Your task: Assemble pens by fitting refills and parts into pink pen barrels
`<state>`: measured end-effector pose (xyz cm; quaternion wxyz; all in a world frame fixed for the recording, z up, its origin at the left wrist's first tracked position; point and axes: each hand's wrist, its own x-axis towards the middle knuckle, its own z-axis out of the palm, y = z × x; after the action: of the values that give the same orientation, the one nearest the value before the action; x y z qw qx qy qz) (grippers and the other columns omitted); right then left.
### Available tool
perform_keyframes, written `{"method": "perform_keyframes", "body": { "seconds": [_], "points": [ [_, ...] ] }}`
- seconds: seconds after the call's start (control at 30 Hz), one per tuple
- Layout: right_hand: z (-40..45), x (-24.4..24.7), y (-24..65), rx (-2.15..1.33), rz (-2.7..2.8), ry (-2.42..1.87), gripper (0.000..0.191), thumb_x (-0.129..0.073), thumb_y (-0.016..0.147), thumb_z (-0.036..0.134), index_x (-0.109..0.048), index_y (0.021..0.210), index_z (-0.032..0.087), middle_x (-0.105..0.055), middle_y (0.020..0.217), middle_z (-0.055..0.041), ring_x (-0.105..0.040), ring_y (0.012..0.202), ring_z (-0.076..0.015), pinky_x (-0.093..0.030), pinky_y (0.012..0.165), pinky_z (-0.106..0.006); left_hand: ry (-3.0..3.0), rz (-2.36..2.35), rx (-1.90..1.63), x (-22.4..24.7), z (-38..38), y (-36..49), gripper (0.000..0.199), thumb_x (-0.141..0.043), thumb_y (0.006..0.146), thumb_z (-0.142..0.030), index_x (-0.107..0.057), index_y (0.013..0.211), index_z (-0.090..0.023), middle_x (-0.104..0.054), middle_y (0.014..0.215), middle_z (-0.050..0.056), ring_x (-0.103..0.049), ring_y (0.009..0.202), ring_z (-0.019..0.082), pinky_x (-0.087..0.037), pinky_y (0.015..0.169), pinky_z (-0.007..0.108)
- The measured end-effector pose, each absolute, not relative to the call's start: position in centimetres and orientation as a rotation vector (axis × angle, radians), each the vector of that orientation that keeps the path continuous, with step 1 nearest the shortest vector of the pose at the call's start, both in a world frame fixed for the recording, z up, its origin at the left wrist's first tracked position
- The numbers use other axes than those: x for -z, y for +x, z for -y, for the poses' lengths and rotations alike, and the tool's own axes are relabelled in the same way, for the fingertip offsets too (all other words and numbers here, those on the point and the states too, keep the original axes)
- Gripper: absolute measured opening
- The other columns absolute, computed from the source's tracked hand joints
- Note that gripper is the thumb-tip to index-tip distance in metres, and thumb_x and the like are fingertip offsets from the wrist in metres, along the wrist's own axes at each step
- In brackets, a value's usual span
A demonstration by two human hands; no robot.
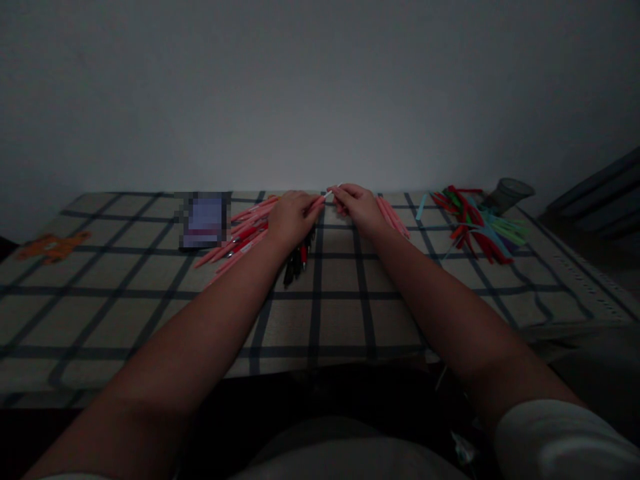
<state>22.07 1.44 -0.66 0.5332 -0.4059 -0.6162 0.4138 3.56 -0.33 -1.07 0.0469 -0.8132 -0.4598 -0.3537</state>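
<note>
My left hand (293,217) is closed with its fingertips round a slim pink pen (319,200), whose far end points right. From that end a thin white piece (328,195) runs to my right hand (354,205), which pinches it between thumb and fingers. Whether the white piece is part of the pen is too small to tell. Under and left of my left hand lies a spread of pink and red pens (245,235). Several black pens (295,267) show just below that hand. Beside my right wrist rests a smaller bunch of pink pens (393,217).
A checked cloth (340,320) covers the table, which meets a plain wall (320,93). At left are an orange flat figure (54,247) and a blurred-out phone-like object (204,221). Rightward lie red, green and blue strips (483,233) by a grey cup (510,190).
</note>
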Motion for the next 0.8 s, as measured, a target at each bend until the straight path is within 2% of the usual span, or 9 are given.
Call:
{"method": "perform_keyframes", "body": {
  "seconds": [0.23,0.47,0.63,0.7,0.8],
  "points": [
    [-0.9,0.2,21.8,-0.987,1.455,-0.987,0.023,-0.075,0.087,0.045,-0.073,0.089,0.022,-0.057,0.069,0.0041,-0.047,0.058,-0.0082,-0.039,0.050,-0.020,-2.478,1.422,1.078,1.0,0.4,3.6,0.039,-0.047,0.103,-0.045,-0.078,0.109,-0.022,-0.077,0.099,0.009,-0.065,0.097,0.027,-0.047,0.090,0.040],
    [-1.6,0.7,22.4,-0.969,1.473,-0.999,0.020,-0.067,0.092,0.039,-0.075,0.088,0.021,-0.063,0.073,0.0018,-0.052,0.058,-0.0092,-0.042,0.053,-0.022,-2.455,1.473,1.110,0.9,0.5,3.5,0.036,-0.049,0.102,-0.043,-0.078,0.113,-0.024,-0.077,0.101,0.009,-0.064,0.098,0.027,-0.047,0.089,0.040],
    [-2.7,1.3,24.2,-0.637,1.563,-1.156,0.017,-0.062,0.092,0.027,-0.077,0.093,0.021,-0.065,0.077,-0.0019,-0.060,0.071,-0.0155,-0.053,0.072,-0.031,-2.434,1.497,1.131,0.8,0.5,3.5,0.035,-0.051,0.102,-0.042,-0.078,0.114,-0.023,-0.077,0.101,0.008,-0.064,0.097,0.027,-0.047,0.089,0.039],
    [-3.0,1.3,25.0,-0.431,1.691,-1.261,0.014,-0.067,0.086,0.021,-0.079,0.094,0.020,-0.068,0.085,-0.0050,-0.063,0.080,-0.0190,-0.053,0.083,-0.036,-2.436,1.505,1.135,0.8,0.5,3.6,0.035,-0.051,0.102,-0.043,-0.077,0.113,-0.023,-0.077,0.101,0.008,-0.064,0.097,0.026,-0.047,0.089,0.039],
    [-3.1,1.4,25.7,-0.268,1.831,-1.393,0.015,-0.072,0.083,0.021,-0.080,0.096,0.019,-0.070,0.093,-0.0087,-0.064,0.089,-0.0231,-0.052,0.091,-0.041,-2.431,1.507,1.139,0.8,0.6,3.6,0.035,-0.051,0.102,-0.044,-0.078,0.111,-0.023,-0.077,0.100,0.008,-0.064,0.096,0.026,-0.048,0.088,0.039]
  ]
}}
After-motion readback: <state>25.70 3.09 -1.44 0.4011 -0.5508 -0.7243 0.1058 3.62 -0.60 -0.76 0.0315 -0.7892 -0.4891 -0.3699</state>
